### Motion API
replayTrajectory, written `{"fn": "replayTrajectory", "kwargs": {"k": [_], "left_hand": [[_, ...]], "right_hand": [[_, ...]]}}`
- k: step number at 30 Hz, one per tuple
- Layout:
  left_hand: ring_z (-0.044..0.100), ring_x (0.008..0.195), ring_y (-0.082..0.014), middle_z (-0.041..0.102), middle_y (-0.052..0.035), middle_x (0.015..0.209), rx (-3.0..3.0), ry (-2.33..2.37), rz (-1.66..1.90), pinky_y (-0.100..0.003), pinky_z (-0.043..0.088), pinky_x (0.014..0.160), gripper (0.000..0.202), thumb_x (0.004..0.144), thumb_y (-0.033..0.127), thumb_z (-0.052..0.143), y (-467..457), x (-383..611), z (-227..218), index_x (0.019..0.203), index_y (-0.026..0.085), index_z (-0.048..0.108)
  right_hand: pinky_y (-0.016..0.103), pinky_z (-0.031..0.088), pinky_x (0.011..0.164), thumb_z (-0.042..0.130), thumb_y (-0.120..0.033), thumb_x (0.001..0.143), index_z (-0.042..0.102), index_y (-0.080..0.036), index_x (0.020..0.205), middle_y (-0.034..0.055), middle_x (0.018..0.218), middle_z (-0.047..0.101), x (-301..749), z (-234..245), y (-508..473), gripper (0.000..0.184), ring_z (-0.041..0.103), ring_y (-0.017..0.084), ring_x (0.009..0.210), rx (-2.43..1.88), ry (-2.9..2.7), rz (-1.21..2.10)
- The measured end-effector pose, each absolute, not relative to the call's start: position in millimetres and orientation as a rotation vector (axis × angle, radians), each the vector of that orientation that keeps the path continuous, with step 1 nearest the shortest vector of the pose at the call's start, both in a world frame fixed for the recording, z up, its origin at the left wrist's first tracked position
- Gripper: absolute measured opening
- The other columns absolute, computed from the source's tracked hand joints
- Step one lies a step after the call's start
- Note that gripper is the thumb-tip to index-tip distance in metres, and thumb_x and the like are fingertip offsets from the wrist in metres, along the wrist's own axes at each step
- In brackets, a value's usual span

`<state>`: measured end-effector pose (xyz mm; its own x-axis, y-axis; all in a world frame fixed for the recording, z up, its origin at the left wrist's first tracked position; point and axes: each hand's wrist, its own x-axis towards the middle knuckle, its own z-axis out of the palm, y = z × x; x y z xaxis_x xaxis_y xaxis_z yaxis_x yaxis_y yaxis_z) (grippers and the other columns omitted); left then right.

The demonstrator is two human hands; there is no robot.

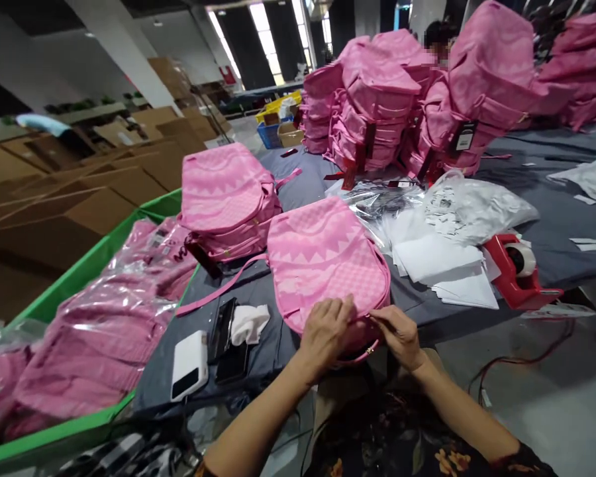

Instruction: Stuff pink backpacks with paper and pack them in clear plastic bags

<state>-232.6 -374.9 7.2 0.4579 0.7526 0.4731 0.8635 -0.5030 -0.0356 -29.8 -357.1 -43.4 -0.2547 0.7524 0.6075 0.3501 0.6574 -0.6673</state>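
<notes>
- Bag [322,255] lies front up at the table's [410,301] near edge, before the person.
- Left hand [326,328] rests palm down on the lower front, fingers loosely bent, gripping nothing.
- Right hand [400,334] pinches the bag's edge, thumb to forefinger; whether cloth, thread or zip lies between is too small to tell.
- My judgement: press the left down close to the pinch so the cloth lies taut; work the right in short, light pulls along the seam, clear of the gold fitting [370,350].
- Strap [223,287] trails left; best kept from snagging.
- Left side: tissue [249,324], phone [232,364] and power bank [189,364], near enough to be knocked if the bag turns. Second bag [223,189] just behind-left limits room.
- Right side: papers [440,258], clear plastic [487,205], red tape dispenser [506,285].
- Beyond: pink stacks [377,99]. Far left: green bin [44,436], wrapped bags inside.
</notes>
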Motion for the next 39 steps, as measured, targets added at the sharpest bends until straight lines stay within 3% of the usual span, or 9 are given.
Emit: {"fn": "replayTrajectory", "kwargs": {"k": [5, 10, 14, 19, 22, 24, 29, 35, 39], "left_hand": [[0.061, 0.075, -0.0184, 0.062, -0.0039, 0.084, -2.510, -1.204, -0.299, -0.031, 0.046, 0.065, 0.031, 0.100, 0.016, 0.055, -372, -251, -9, 0.131, 0.012, 0.055], [0.056, 0.065, -0.0156, 0.060, -0.0034, 0.077, -2.392, -1.064, -0.432, -0.031, 0.043, 0.058, 0.030, 0.103, 0.014, 0.047, -414, -231, -22, 0.130, 0.004, 0.056], [0.057, 0.064, -0.0161, 0.061, -0.0041, 0.076, -2.396, -1.106, -0.441, -0.031, 0.042, 0.057, 0.030, 0.102, 0.015, 0.051, -404, -229, -16, 0.129, 0.006, 0.059], [0.062, 0.073, -0.0184, 0.064, -0.0058, 0.080, -2.309, -1.284, -0.689, -0.031, 0.048, 0.068, 0.026, 0.102, 0.021, 0.052, -366, -235, -3, 0.124, 0.015, 0.063], [0.063, 0.080, -0.0181, 0.067, -0.0077, 0.090, -2.384, -1.255, -0.760, -0.030, 0.051, 0.078, 0.025, 0.102, 0.021, 0.052, -373, -219, -10, 0.124, 0.014, 0.060], [0.064, 0.082, -0.0192, 0.067, -0.0076, 0.091, -2.455, -1.367, -0.664, -0.030, 0.052, 0.077, 0.023, 0.102, 0.025, 0.052, -378, -202, -16, 0.120, 0.013, 0.060], [0.069, 0.081, -0.0225, 0.066, -0.0106, 0.098, -2.535, -2.007, -0.294, -0.029, 0.049, 0.067, 0.019, 0.101, 0.031, 0.053, -348, -163, -15, 0.111, 0.016, 0.059], [0.057, 0.043, -0.0150, 0.059, 0.0037, 0.054, -2.873, -2.537, -0.560, -0.023, 0.041, 0.051, 0.007, 0.100, 0.021, 0.047, -324, -157, 9, 0.093, 0.021, 0.049], [0.046, 0.030, -0.0111, 0.057, 0.0074, 0.047, -3.062, -2.626, -0.739, -0.020, 0.031, 0.039, 0.012, 0.099, 0.020, 0.041, -327, -158, 28, 0.088, 0.023, 0.041]], "right_hand": [[0.031, 0.057, 0.069, 0.064, -0.038, 0.096, 0.078, -0.023, 0.096, 0.0037, 0.079, 0.072, 15, -34, -318, 0.021, 0.065, 0.016, 0.066, -1.047, -1.613, 0.639], [0.033, 0.056, 0.068, 0.073, -0.049, 0.082, 0.080, -0.021, 0.087, 0.0059, 0.081, 0.076, 8, -31, -225, 0.030, 0.066, 0.019, 0.067, -1.037, -1.467, 0.718], [0.035, 0.056, 0.079, 0.069, -0.042, 0.086, 0.077, -0.020, 0.084, 0.0067, 0.087, 0.078, -38, -17, -164, 0.023, 0.069, 0.022, 0.079, -1.098, -1.599, 0.739], [0.039, 0.051, 0.099, 0.056, -0.027, 0.095, 0.069, -0.017, 0.119, 0.0118, 0.116, 0.072, -40, -23, -172, 0.029, 0.066, 0.024, 0.108, -1.208, -1.799, 0.657], [0.039, 0.051, 0.100, 0.044, -0.027, 0.100, 0.065, -0.020, 0.120, 0.0120, 0.115, 0.068, -12, -53, -233, 0.030, 0.064, 0.023, 0.108, -1.168, -1.831, 0.511], [0.038, 0.052, 0.097, 0.044, -0.023, 0.097, 0.062, -0.020, 0.120, 0.0112, 0.109, 0.066, -1, -77, -276, 0.029, 0.064, 0.023, 0.103, -1.148, -1.899, 0.501], [0.041, 0.054, 0.097, 0.053, -0.021, 0.090, 0.048, -0.016, 0.136, 0.0165, 0.128, 0.058, -21, -114, -314, 0.047, 0.061, 0.026, 0.116, -1.267, -1.969, 0.535], [0.033, 0.053, 0.083, 0.040, -0.012, 0.097, 0.057, -0.017, 0.120, 0.0115, 0.109, 0.064, -30, -110, -293, 0.029, 0.065, 0.021, 0.093, -1.377, -2.175, 0.522], [0.029, 0.050, 0.080, 0.039, -0.018, 0.101, 0.062, -0.016, 0.115, 0.0137, 0.110, 0.064, -13, -93, -280, 0.026, 0.064, 0.021, 0.094, -1.414, -2.214, 0.343]]}}
